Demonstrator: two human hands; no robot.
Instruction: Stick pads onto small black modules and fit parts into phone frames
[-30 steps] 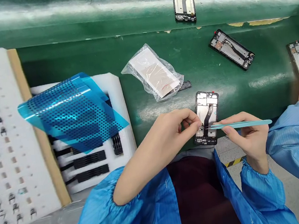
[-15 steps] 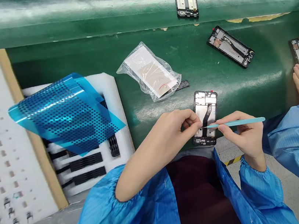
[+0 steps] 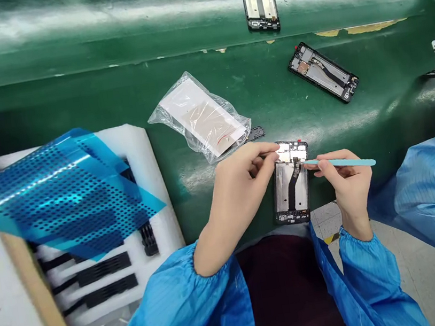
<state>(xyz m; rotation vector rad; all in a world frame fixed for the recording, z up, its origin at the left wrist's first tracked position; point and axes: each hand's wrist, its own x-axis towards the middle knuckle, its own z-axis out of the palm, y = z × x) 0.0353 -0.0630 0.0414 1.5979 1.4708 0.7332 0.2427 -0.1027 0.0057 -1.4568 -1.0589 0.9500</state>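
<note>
We have the open phone [image 3: 303, 188] on the green bench [image 3: 212, 185] between our hands, its long axis running away from our body and its far end leaning slightly right. The left hand [image 3: 239, 184] is nearer: thumb and forefinger nearly meet over the far left edge (whether they grip anything, we cannot tell). The right hand [image 3: 347, 180], its fingers closed around blue tweezers [image 3: 347, 161], sits just beside the right edge, tips over the phone.
</note>
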